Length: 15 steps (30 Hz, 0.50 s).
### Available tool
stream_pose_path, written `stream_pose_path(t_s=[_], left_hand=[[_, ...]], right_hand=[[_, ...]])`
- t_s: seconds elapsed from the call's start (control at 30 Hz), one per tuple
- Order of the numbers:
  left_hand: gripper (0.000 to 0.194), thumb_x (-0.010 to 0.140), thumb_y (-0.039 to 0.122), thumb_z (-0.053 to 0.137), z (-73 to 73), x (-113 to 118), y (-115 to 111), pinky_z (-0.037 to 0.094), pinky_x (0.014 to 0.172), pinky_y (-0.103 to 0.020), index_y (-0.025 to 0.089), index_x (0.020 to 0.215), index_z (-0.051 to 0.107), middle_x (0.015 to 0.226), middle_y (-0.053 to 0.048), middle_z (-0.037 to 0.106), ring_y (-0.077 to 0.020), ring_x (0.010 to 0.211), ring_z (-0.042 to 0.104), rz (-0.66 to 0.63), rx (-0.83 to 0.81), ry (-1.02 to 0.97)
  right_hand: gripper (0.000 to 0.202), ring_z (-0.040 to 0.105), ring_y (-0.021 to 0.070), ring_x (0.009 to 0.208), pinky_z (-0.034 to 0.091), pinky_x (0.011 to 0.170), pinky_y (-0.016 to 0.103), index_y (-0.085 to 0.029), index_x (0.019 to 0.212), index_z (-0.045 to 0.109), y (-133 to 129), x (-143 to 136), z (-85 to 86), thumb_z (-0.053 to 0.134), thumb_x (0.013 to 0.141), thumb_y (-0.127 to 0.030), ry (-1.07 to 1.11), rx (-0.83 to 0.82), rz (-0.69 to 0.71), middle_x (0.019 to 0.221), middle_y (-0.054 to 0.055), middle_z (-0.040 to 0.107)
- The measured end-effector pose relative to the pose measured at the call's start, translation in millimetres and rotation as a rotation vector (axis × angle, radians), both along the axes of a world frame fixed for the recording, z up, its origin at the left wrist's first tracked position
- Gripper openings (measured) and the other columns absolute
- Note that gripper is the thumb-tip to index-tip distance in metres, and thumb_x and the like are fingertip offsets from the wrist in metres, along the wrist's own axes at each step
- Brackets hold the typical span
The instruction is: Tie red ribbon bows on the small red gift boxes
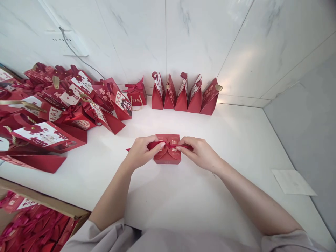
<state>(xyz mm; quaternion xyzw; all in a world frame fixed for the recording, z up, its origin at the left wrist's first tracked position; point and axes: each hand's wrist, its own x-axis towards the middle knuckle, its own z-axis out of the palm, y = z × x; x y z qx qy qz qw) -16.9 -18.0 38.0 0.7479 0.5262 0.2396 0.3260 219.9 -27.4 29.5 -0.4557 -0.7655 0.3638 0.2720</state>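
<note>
Running left to right, ribbon [169,146], atop box [167,158]

On the red box [167,160] before me I see pale Chinese characters, one looks like "喜". The small box [136,96] by the wall perhaps says "百年好"; the triangular boxes [208,101] have writing I cannot read surely.
</note>
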Motion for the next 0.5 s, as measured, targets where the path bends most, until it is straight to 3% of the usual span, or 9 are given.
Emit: stream_pose_path(t_s=[0.17, 0.33, 0.43, 0.5], left_hand=[[0.04, 0.092, 0.034, 0.05, 5.0, -2, 3, 0.033, 0.056, -0.027, 0.017, 0.057, 0.046, 0.063, 0.001, 0.042, -0.0113, 0.059, 0.038, -0.09, 0.108, 0.006], [0.031, 0.091, 0.026, 0.052, 24.5, -5, -3, 0.041, 0.075, -0.03, 0.016, 0.062, 0.057, 0.089, -0.005, 0.049, -0.0159, 0.083, 0.047, -0.222, 0.27, 0.067], [0.029, 0.091, 0.024, 0.052, 34.1, -1, -8, 0.041, 0.083, -0.031, 0.016, 0.064, 0.058, 0.092, -0.004, 0.051, -0.016, 0.088, 0.048, -0.33, 0.225, 0.096], [0.028, 0.092, 0.025, 0.052, 35.1, 0, -7, 0.043, 0.081, -0.029, 0.016, 0.066, 0.059, 0.092, -0.004, 0.051, -0.0157, 0.09, 0.049, -0.403, 0.099, 0.047]], right_hand=[[0.04, 0.043, 0.0125, 0.059, 0.033, 0.057, 0.026, -0.02, 0.068, 0.054, 4, 7, 6.6, 0.045, 0.096, -0.047, 0.14, -0.269, 0.058, 0.065, -0.003, 0.049], [0.036, 0.045, 0.0122, 0.063, 0.035, 0.06, 0.026, -0.018, 0.071, 0.062, 10, 21, 13.5, 0.052, 0.093, -0.045, 0.207, -0.297, 0.083, 0.068, -0.002, 0.052], [0.033, 0.047, 0.0121, 0.063, 0.037, 0.058, 0.026, -0.018, 0.072, 0.064, 10, 27, 18.1, 0.058, 0.089, -0.044, 0.208, -0.327, 0.067, 0.07, -0.001, 0.053], [0.031, 0.049, 0.0119, 0.06, 0.04, 0.056, 0.026, -0.018, 0.072, 0.063, 11, 31, 20.9, 0.06, 0.088, -0.044, 0.22, -0.456, 0.112, 0.067, -0.002, 0.053]])
